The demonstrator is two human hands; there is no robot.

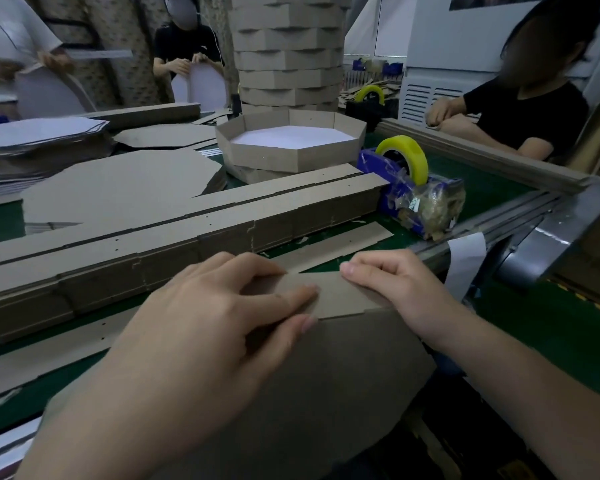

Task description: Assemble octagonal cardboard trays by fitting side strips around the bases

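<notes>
A brown octagonal cardboard base (326, 386) lies tilted at the near table edge, partly over it. A side strip (340, 294) stands folded along the base's far edge. My left hand (215, 317) pinches the strip against the base, thumb below and fingers above. My right hand (395, 282) grips the strip's right end with curled fingers. A loose strip (340, 242) lies flat just beyond. A finished tray (291, 155) with a white inside sits further back.
Long stacks of side strips (174, 237) run across the table. Flat octagonal bases (118, 188) lie at the left. A blue tape dispenser with yellow tape (409, 178) stands at the right. A tall column of finished trays (288, 50) rises behind. Other people work around the table.
</notes>
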